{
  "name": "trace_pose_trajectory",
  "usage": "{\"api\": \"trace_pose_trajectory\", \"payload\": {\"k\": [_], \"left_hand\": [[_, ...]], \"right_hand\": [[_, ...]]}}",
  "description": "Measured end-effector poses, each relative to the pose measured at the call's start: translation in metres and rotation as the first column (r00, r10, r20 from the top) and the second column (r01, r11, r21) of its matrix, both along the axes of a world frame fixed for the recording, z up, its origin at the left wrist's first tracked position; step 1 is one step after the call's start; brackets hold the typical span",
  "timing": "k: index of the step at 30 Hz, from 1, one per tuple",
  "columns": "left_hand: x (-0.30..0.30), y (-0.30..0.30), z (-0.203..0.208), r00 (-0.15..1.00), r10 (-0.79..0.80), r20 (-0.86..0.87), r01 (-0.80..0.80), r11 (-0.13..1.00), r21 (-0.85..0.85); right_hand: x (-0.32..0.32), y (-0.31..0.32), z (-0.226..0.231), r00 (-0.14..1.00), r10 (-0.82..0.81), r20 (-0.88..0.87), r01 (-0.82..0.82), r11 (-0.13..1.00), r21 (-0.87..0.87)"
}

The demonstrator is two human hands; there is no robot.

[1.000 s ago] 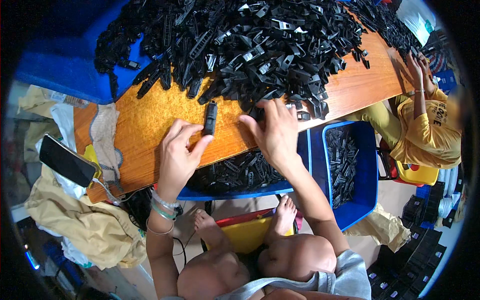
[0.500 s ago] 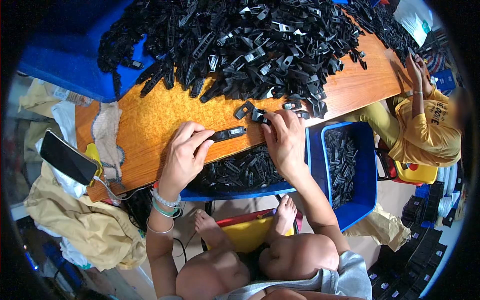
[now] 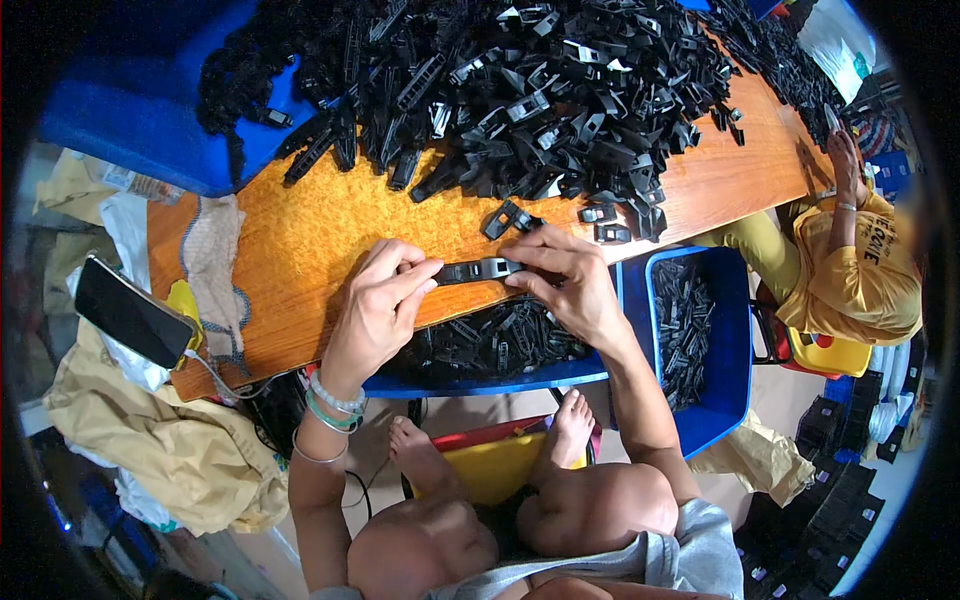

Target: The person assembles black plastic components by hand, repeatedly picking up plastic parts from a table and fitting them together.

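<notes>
Workshop with heaped black parts (image 3: 560,105)

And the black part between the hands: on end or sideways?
Sideways: the black part runs from left fingers to right fingers; contact with table, cannot tell.

Wood-grain, orange-brown surface (image 3: 320,212): large heap of black plastic parts (image 3: 560,110) toward rear; loose black angular pieces (image 3: 512,214) before it; beige dark-edged cloth (image 3: 213,268) at left.

Black part (image 3: 472,271), a second ago pointing away from the body, is now turned crosswise. Right hand (image 3: 582,288), half a second ago fingering loose clips (image 3: 506,219), is now off them, fingertips on the part's right end.
</notes>
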State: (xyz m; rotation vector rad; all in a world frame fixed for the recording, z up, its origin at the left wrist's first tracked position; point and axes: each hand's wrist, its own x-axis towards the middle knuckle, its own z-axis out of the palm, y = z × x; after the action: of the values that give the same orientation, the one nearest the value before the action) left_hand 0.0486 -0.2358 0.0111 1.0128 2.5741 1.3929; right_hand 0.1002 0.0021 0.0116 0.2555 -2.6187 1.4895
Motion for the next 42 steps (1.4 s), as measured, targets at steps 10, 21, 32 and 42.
{"api": "trace_pose_trajectory", "payload": {"k": [10, 21, 32, 42], "left_hand": [[-0.015, -0.001, 0.004, 0.997, -0.067, 0.032, 0.067, 0.998, 0.011], [-0.072, 0.045, 0.004, 0.956, 0.202, -0.215, -0.236, 0.961, -0.146], [-0.090, 0.035, 0.001, 0.837, 0.337, -0.432, -0.476, 0.837, -0.269], [-0.020, 0.007, 0.026, 0.809, 0.439, 0.390, -0.372, 0.897, -0.239]], "right_hand": [[0.006, -0.012, 0.002, 0.997, 0.065, -0.039, -0.062, 0.995, 0.076], [-0.017, -0.001, -0.017, 0.909, -0.197, -0.367, 0.318, 0.898, 0.304], [0.012, -0.020, -0.015, 0.943, -0.310, -0.120, 0.298, 0.948, -0.112], [0.012, -0.005, -0.011, 0.933, -0.342, -0.111, 0.346, 0.938, 0.026]]}}
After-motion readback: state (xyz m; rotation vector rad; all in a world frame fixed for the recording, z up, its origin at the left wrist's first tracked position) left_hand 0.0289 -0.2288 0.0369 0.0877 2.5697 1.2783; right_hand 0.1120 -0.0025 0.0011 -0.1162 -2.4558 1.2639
